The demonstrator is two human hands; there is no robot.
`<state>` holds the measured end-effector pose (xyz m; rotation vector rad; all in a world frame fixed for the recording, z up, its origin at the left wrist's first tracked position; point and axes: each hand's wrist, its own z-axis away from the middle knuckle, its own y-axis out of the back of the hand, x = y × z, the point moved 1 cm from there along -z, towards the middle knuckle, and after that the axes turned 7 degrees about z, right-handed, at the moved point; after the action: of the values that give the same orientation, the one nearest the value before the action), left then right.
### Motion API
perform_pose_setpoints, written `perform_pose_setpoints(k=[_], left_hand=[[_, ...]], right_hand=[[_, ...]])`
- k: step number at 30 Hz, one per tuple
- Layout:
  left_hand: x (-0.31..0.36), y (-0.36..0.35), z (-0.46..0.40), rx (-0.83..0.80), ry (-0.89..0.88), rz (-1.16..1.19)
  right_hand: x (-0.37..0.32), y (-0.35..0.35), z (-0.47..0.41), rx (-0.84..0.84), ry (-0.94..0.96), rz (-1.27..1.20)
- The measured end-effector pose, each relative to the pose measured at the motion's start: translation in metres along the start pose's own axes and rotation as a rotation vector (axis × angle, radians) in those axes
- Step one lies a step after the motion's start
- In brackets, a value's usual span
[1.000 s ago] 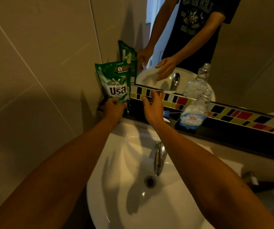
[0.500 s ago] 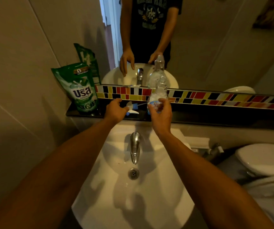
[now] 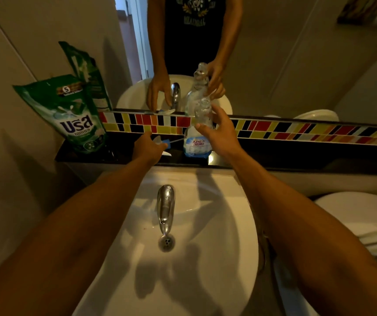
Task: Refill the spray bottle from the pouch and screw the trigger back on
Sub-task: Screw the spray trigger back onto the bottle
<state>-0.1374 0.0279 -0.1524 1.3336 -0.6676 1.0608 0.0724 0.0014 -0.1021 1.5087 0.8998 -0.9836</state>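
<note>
The green refill pouch [image 3: 78, 117] stands upright at the left end of the dark shelf [image 3: 297, 160], leaning on the wall. A clear spray bottle [image 3: 197, 145] with a blue label stands on the shelf behind the tap, its neck open and without a top. My right hand [image 3: 223, 134] is wrapped around the bottle's upper part. The blue and white trigger sprayer [image 3: 163, 145] lies on the shelf just left of the bottle, its thin tube pointing toward the bottle. My left hand [image 3: 147, 148] is closed over the trigger's left end.
A white basin [image 3: 217, 247] with a chrome tap [image 3: 166, 206] and drain sits below the shelf. A mirror above a coloured tile strip [image 3: 297, 131] reflects the person and the bottle. A white toilet [image 3: 356, 215] stands to the right.
My left hand left the pouch and went right to the trigger sprayer on the shelf. My right hand reached the bottle and slid up from its label to its neck.
</note>
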Motion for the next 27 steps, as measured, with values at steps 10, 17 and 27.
perform_pose_setpoints(k=[10, 17, 27], left_hand=[[-0.014, -0.016, -0.013, 0.024, 0.126, 0.001], [-0.013, 0.006, -0.009, 0.012, 0.079, 0.110], [0.033, 0.083, 0.017, 0.102, -0.041, 0.108]], right_hand=[[0.001, 0.007, -0.010, -0.090, 0.051, 0.000], [0.001, 0.015, 0.005, -0.024, 0.038, -0.031], [-0.029, 0.036, 0.044, 0.010, 0.070, 0.035]])
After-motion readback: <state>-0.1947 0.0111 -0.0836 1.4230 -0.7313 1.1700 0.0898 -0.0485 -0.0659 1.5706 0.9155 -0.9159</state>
